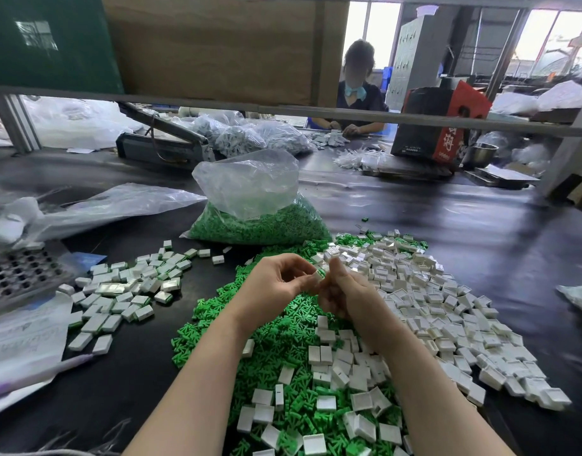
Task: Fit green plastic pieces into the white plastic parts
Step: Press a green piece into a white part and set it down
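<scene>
Both hands meet just above the centre of the frame, over a dark desk (pixel 447 225). The left hand (pixel 276 281) has its fingers curled, pinching a small white part (pixel 317 277) at the fingertips; a bit of green shows at the part's upper edge. The right hand (pixel 344 291) is clenched close against it, thumb raised and touching the same white part.

Below the hands a heap of loose green pieces (pixel 276 340) runs down to the bottom of the frame. To its right, white parts (pixel 431 307) lie in a wide pile, some scattered over the green. Left of centre lies a separate group of white parts with green edges (pixel 125 291). Above the hands stands an open clear bag of green pieces (pixel 260 222). At the left edge sit a dark perforated tray (pixel 20 274) and crumpled plastic bags (pixel 85 209).
</scene>
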### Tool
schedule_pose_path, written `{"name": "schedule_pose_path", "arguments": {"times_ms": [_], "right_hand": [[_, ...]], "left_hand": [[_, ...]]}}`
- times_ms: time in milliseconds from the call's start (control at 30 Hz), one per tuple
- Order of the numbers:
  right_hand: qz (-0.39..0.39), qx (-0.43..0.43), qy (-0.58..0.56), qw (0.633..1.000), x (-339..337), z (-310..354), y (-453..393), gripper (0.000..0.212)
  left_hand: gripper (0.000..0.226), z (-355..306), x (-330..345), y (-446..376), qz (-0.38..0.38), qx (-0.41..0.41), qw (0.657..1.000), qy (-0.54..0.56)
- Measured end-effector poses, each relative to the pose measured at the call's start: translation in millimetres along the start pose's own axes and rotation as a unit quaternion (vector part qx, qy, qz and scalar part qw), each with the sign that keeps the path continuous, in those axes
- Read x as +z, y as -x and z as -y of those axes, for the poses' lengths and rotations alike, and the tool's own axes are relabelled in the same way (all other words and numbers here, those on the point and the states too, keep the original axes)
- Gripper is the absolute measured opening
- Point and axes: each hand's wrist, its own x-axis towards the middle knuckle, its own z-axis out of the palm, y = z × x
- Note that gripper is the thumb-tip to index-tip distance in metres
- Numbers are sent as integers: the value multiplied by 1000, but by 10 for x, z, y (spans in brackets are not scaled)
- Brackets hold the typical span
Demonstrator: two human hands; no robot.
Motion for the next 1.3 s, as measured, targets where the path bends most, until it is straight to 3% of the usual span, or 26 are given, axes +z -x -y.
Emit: {"name": "schedule_pose_path", "arguments": {"times_ms": [167,467,833,1133,1300], "right_hand": [[29,23,-27,999,2,-20,-13,56],[82,49,-222,970,-18,-15,-24,38],[94,54,-212,971,-14,0,-18,66],[77,44,-183,979,25,-23,-18,56],[81,33,-172,981,20,-50,-17,29]], "left_hand": [[4,-37,52,12,-14,4,1000,-7],[4,-98,159,-2,-29,-14,996,80],[10,-108,222,-4,-50,-3,997,61],[8,-114,301,-42,-60,-31,986,151],[12,-82,334,-56,-71,-40,984,161]]}}
